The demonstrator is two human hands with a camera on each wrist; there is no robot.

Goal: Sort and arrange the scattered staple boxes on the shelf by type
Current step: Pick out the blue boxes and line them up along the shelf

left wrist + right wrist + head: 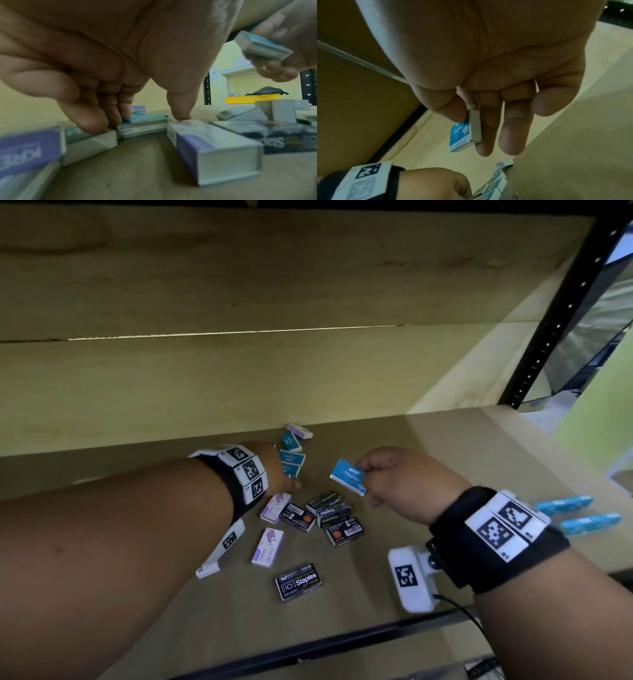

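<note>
the right hand [399,481] holds one blue staple box [348,477] clear of the shelf board [445,446], pinched at its right end between the thumb and the fingers. in the right wrist view the thumb [452,108] sits on the printed blue face and the fingers [486,129] lie behind the grey edge of the same box [462,135].

the left hand [274,470] reaches down into the scattered boxes. in the left wrist view its fingertips [92,121] rest on top of a blue box [89,142] lying flat, and the thumb tip [180,113] touches the far end of a purple staple box [214,148]. the fingers are bent, but the frame is blurred, so it cannot be told whether they grip a box or only press on it.

positions on the shelf board, head view:
- a row of blue boxes [292,457] runs back from the left hand, with a purple box [300,431] at the far end, near the back panel.
- two purple boxes lie near the left wrist; one [274,508] is partly under the wristband, the other [267,547] lies closer to the front edge.
- a cluster of black staple boxes [329,513] sits in the middle, some touching or overlapping.
- a single black box [298,581], marked "staples", lies apart, nearest the front edge.
- two blue boxes [565,504] stand side by side on the right, beyond the right wrist.
</note>
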